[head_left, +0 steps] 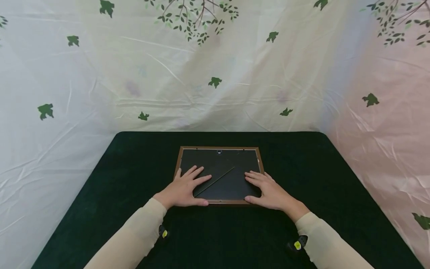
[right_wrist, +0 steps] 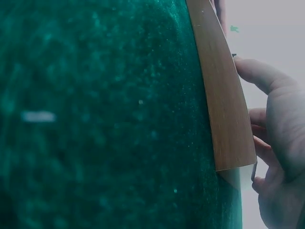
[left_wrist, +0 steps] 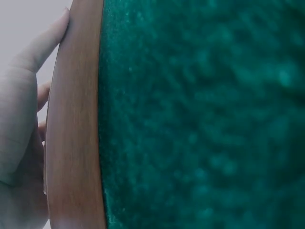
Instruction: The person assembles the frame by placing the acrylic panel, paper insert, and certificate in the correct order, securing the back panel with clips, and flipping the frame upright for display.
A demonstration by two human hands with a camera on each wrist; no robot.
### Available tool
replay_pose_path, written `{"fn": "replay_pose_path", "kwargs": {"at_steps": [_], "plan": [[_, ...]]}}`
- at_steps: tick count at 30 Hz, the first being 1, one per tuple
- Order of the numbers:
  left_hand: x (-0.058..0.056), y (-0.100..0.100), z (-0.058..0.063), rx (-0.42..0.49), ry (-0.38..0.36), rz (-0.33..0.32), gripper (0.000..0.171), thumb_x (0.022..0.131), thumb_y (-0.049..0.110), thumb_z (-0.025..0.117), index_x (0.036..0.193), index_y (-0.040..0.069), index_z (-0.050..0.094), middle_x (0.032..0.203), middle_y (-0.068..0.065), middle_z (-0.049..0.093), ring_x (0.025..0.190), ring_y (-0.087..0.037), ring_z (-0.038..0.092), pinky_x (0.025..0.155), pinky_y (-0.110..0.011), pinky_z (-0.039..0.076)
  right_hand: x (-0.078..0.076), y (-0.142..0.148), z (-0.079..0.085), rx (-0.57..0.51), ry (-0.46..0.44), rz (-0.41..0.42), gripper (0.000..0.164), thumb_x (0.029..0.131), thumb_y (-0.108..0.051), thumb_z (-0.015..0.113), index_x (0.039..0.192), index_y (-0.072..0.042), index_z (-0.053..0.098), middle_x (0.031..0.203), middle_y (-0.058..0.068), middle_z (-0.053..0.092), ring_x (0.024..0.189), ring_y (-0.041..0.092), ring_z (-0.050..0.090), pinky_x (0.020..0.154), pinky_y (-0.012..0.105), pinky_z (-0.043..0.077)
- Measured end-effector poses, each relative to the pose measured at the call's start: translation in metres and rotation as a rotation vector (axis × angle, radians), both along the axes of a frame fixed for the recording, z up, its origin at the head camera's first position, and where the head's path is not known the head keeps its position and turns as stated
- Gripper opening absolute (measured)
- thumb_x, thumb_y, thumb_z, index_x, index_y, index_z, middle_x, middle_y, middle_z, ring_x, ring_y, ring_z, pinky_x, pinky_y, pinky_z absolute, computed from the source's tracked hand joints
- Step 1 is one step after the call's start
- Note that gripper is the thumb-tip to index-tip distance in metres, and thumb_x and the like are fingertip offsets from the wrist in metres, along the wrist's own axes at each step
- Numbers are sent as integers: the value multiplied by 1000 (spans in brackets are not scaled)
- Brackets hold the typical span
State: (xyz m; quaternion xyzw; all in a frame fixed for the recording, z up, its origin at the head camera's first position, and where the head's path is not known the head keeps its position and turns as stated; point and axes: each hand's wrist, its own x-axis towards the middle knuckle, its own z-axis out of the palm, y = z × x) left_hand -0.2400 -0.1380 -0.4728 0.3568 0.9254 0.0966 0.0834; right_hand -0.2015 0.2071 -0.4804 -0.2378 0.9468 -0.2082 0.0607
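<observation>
A wooden picture frame (head_left: 220,147) lies face down on the dark green cloth, its black backing board (head_left: 231,186) upward. A small hanger (head_left: 219,152) sits near the far edge, and a thin diagonal strip (head_left: 215,181) crosses the board. My left hand (head_left: 183,189) rests on the left part with fingers spread, its thumb along the near edge. Over the right side lies my right hand (head_left: 268,189), fingers extended onto the board and thumb at the near edge. Both wrist views show the brown wooden edge (left_wrist: 76,119) close beside the thumbs.
The green-covered table (head_left: 141,160) extends around the frame on all sides. Pale fabric with leaf prints (head_left: 215,101) hangs behind the table and along both sides. Dark straps with yellow tags (head_left: 297,245) show at both wrists, below the cream sleeves (head_left: 137,231).
</observation>
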Motion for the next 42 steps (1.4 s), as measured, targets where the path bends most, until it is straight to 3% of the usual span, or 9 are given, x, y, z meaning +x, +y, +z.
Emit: {"fn": "replay_pose_path", "kwargs": {"at_steps": [21, 32, 42], "plan": [[-1, -1, 0, 5, 19, -8, 94, 74, 86, 44, 151, 36, 29, 160, -7, 15, 145, -35, 11, 104, -73, 10, -2, -6, 3, 44, 42, -53, 67, 83, -56, 66, 136, -15, 55, 148, 0, 42, 138, 23, 35, 112, 55, 21], [-2, -1, -3, 5, 19, -8, 92, 74, 84, 46, 151, 37, 28, 160, -7, 15, 146, -35, 10, 104, -74, 9, -11, -5, 0, -67, -40, -67, 63, 80, -53, 71, 130, -19, 53, 146, 3, 41, 137, 29, 32, 110, 59, 21], [-2, 0, -3, -12, 15, -4, 93, 73, 87, 43, 151, 38, 27, 161, -5, 13, 146, -34, 8, 104, -73, 9, -13, -7, 2, -80, -110, -69, 65, 80, -49, 72, 134, -20, 49, 147, 5, 36, 139, 32, 26, 109, 61, 16]]}}
